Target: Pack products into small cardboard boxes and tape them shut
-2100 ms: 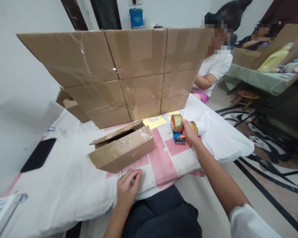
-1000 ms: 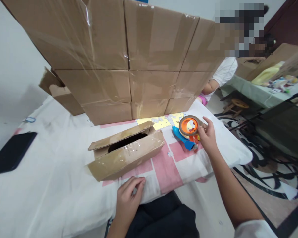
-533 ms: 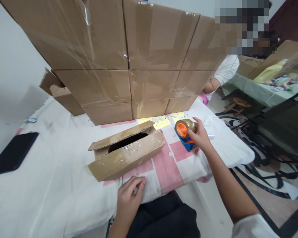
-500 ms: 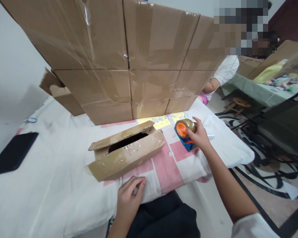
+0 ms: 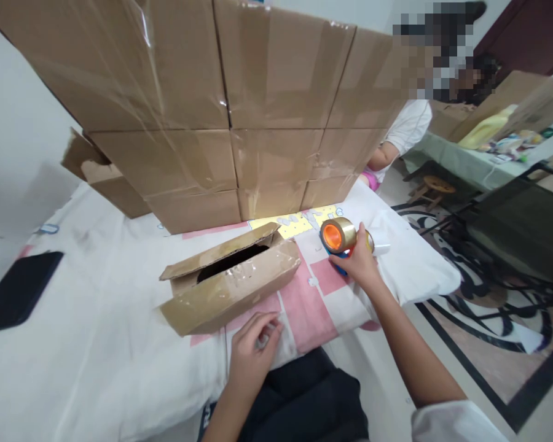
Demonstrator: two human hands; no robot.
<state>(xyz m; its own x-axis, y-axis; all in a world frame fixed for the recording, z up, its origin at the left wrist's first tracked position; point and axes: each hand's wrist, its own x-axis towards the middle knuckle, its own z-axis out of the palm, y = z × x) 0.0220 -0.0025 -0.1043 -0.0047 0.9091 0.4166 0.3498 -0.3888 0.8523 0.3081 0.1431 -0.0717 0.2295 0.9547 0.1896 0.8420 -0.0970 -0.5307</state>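
My right hand (image 5: 360, 261) is wrapped round the blue handle of a tape dispenser (image 5: 340, 263), which carries a tan tape roll with an orange core (image 5: 338, 235). The dispenser rests at the right part of the cloth-covered table. My left hand (image 5: 255, 344) hovers by the table's near edge, fingers curled and thumb near the fingertips, with nothing visible between them. Just beyond it lies a long cardboard box (image 5: 239, 285), its top flaps partly raised round a dark gap.
Stacked, taped cartons (image 5: 276, 92) stand behind the box. An open carton (image 5: 115, 184) is at their left, and a black flat item (image 5: 23, 288) lies far left. A person in a white sleeve (image 5: 410, 126) is behind the stack, right. A clear roll (image 5: 380, 240) lies beyond my right hand.
My right hand has shifted from the tape roll down onto the dispenser's handle, and the roll has turned slightly. My left hand has moved a little right and up. The view has shifted slightly.
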